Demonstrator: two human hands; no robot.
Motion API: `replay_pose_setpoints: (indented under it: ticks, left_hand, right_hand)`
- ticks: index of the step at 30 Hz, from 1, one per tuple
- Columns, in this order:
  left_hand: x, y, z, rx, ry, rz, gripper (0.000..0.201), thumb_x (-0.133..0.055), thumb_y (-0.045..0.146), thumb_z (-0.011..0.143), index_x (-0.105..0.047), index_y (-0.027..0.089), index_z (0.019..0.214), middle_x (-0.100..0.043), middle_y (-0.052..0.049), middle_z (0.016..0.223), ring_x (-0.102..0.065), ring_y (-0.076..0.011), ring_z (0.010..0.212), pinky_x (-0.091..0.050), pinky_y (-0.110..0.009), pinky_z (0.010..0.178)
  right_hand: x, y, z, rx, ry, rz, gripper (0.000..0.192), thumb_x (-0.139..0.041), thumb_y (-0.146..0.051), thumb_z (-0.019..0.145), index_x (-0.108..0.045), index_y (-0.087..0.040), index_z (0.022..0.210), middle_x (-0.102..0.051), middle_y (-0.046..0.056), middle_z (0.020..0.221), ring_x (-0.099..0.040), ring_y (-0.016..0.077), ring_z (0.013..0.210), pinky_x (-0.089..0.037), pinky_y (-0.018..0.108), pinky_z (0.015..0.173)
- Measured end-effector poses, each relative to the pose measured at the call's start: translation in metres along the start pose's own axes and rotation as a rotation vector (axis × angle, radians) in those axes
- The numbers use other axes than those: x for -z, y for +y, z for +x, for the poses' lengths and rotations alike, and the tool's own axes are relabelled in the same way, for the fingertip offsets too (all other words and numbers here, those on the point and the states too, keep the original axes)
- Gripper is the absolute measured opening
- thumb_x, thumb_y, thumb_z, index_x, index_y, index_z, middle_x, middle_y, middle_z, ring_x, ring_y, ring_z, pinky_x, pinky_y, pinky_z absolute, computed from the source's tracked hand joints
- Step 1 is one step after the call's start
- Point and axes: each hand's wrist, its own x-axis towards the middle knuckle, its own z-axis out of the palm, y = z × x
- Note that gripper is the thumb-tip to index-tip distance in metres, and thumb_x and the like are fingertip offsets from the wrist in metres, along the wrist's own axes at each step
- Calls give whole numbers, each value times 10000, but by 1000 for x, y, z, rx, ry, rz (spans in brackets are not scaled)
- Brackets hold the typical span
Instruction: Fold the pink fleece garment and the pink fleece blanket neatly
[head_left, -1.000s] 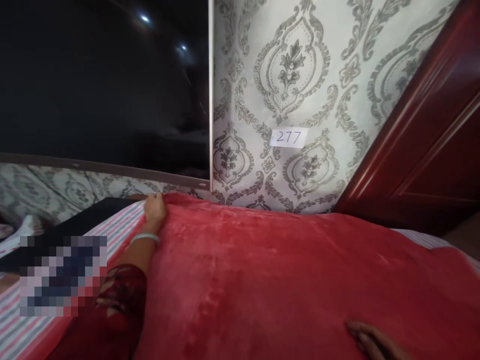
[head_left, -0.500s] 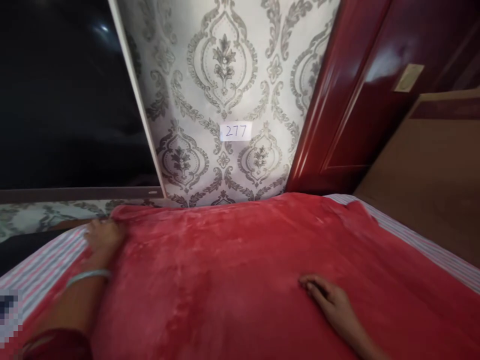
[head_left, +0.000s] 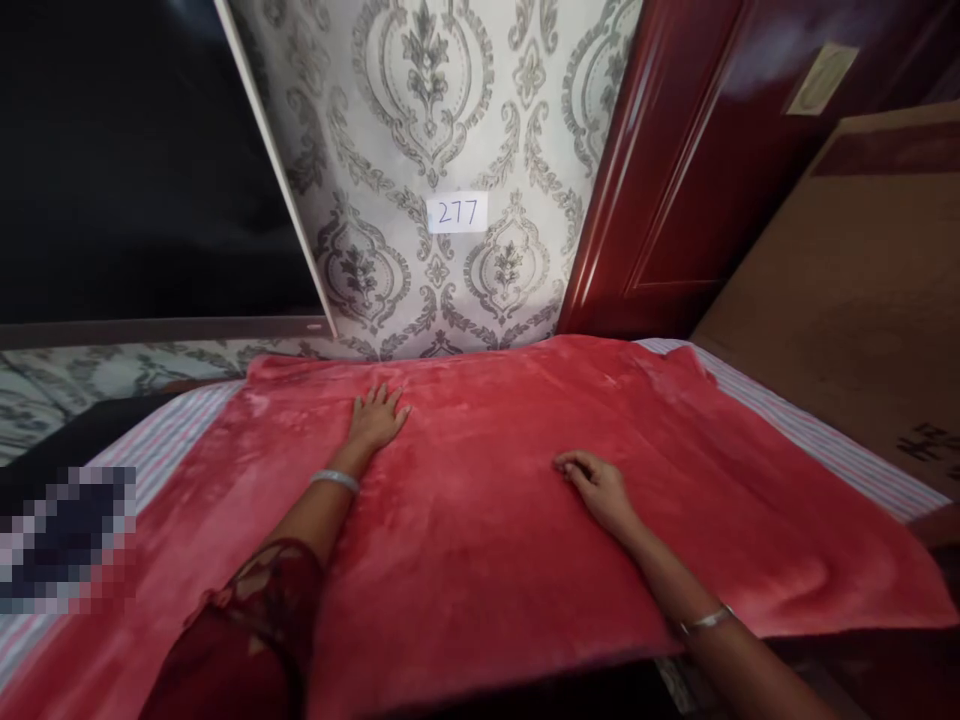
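A red fleece blanket (head_left: 487, 500) lies spread over a bed with a striped sheet (head_left: 810, 440). My left hand (head_left: 377, 417) rests flat on the blanket near its far edge, fingers spread, holding nothing. Toward the middle of the blanket, my right hand (head_left: 596, 485) lies palm down with the fingers loosely curled on the fabric. Both wrists wear a thin bangle.
Patterned grey wallpaper with a paper label reading 277 (head_left: 457, 213) stands behind the bed. A dark screen (head_left: 127, 170) fills the upper left. A dark red wooden door (head_left: 697, 170) and a brown cardboard panel (head_left: 847, 300) stand at the right.
My left hand has let go of the blanket's far left corner and moved right onto its surface. My right hand has slid forward over the blanket. The view has pulled back.
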Motion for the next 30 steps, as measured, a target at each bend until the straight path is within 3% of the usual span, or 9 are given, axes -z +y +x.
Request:
replay_pose_setpoints:
  ticks: [5, 11, 15, 22, 24, 26, 28, 30]
  left_hand:
    - [12, 20, -19, 141, 18, -17, 595, -340, 477, 968, -551, 107, 1383, -541, -260, 1407, -466, -427, 1320, -373, -621, 1033]
    - [-2, 52, -64, -8, 50, -63, 585, -358, 501, 981, -428, 238, 1499, -390, -125, 1580, -306, -352, 1461, -275, -541, 1148]
    - [-5, 52, -73, -28, 72, -87, 551, -352, 442, 995, -463, 202, 1479, -409, -128, 1570, -341, -328, 1449, -273, -511, 1159]
    - [-1, 46, -63, -33, 112, -116, 491, -395, 345, 975, -559, 153, 1396, -482, -147, 1514, -427, -296, 1398, -316, -457, 1150]
    - [1, 45, -62, -43, 116, -120, 495, -406, 349, 966, -569, 148, 1387, -493, -158, 1502, -435, -309, 1391, -320, -471, 1147]
    - [1, 44, -61, -50, 107, -122, 527, -415, 390, 959, -554, 145, 1405, -491, -166, 1502, -427, -325, 1396, -320, -482, 1147]
    - [1, 43, -59, -53, 85, -105, 594, -413, 451, 954, -493, 151, 1460, -444, -168, 1537, -397, -345, 1416, -312, -495, 1148]
    - [0, 42, -57, -54, 57, -66, 650, -403, 507, 947, -426, 178, 1508, -362, -160, 1590, -340, -373, 1446, -295, -527, 1148]
  right_hand:
    - [-1, 3, 3, 28, -21, 20, 307, -479, -437, 770, -675, -214, 847, -718, 64, 799, -655, 198, 717, -535, 334, 688]
    - [1, 8, 4, 48, -34, 27, 275, -474, -369, 759, -676, -207, 854, -728, 71, 850, -665, 198, 777, -532, 342, 747]
    - [0, 11, 6, 59, -43, 21, 253, -474, -326, 768, -677, -204, 857, -734, 67, 844, -665, 187, 754, -535, 325, 726]
    - [-2, 9, 7, 91, -8, -41, 280, -432, -281, 821, -688, -195, 896, -735, 70, 854, -671, 188, 754, -554, 337, 734]
    - [1, 3, 6, 114, 40, -80, 291, -451, -273, 831, -703, -201, 957, -736, 87, 955, -674, 212, 897, -540, 390, 856]
    - [4, -7, 3, 177, 57, -191, 358, -496, -280, 841, -697, -204, 1126, -686, 117, 1207, -600, 249, 1160, -446, 461, 1035]
    - [5, -17, 0, 220, -31, -374, 495, -526, -319, 869, -597, -218, 1348, -516, 122, 1471, -421, 283, 1384, -301, 535, 1147]
    - [4, -27, -2, 197, -187, -549, 581, -498, -373, 919, -455, -249, 1485, -353, 96, 1594, -271, 296, 1479, -194, 602, 1176]
